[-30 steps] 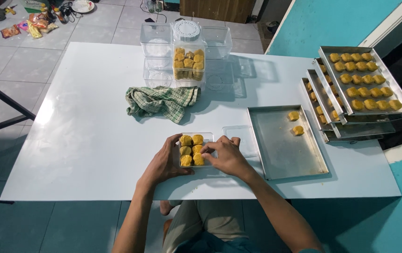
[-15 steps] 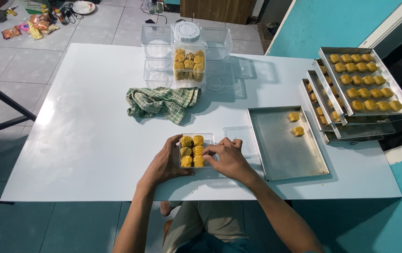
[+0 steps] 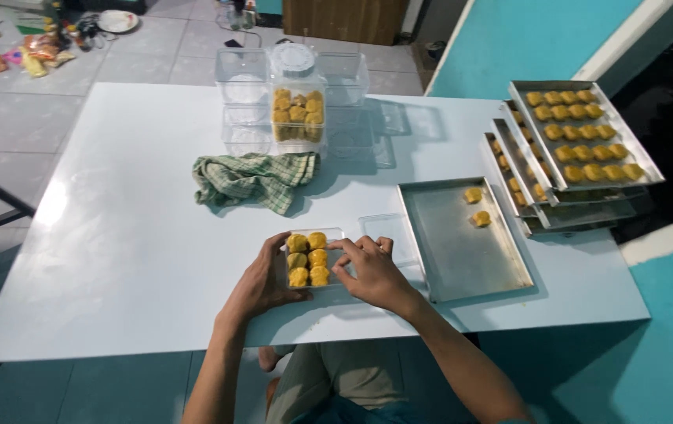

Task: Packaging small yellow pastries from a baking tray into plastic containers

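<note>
On the white table point(image 3: 116, 251), from the left: a green checked cloth point(image 3: 254, 179) is seen crumpled, with clear plastic containers point(image 3: 244, 77) stacked behind it, one jar point(image 3: 297, 110) filled with yellow cookies. Near the front edge, a small clear box point(image 3: 314, 257) is steadied by the left hand point(image 3: 262, 281), whose fingers are curled loosely against its left wall, thumb by the near corner. Six yellow pastries point(image 3: 307, 258) are packed inside in two rows. The box's right side is met by the right hand point(image 3: 373, 271), fingertips pinched narrowly at the row nearest it; whether a pastry is gripped cannot be told. Just beside that hand a clear lid point(image 3: 387, 232) is lying flat. Further right, a steel tray point(image 3: 462, 251) is shown holding two pastries point(image 3: 477, 207), and at the far right loaded trays point(image 3: 579, 133) are stacked.
</note>
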